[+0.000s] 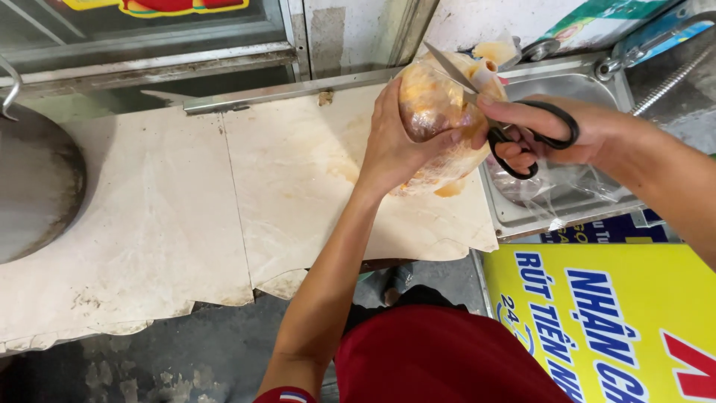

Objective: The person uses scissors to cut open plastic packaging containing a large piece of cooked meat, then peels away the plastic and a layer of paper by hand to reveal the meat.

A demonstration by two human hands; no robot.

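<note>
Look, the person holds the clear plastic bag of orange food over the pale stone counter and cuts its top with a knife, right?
Not a knife. The head view shows the right hand working black-handled metal scissors at the top of the clear plastic bag of orange food, held by the left hand over the pale stone counter.

L hand (391,149), R hand (574,134): fingers curled

Clear bag (436,112) of orange liquid upright above counter edge; black-handled scissors (522,130) open at its knotted top.
</note>
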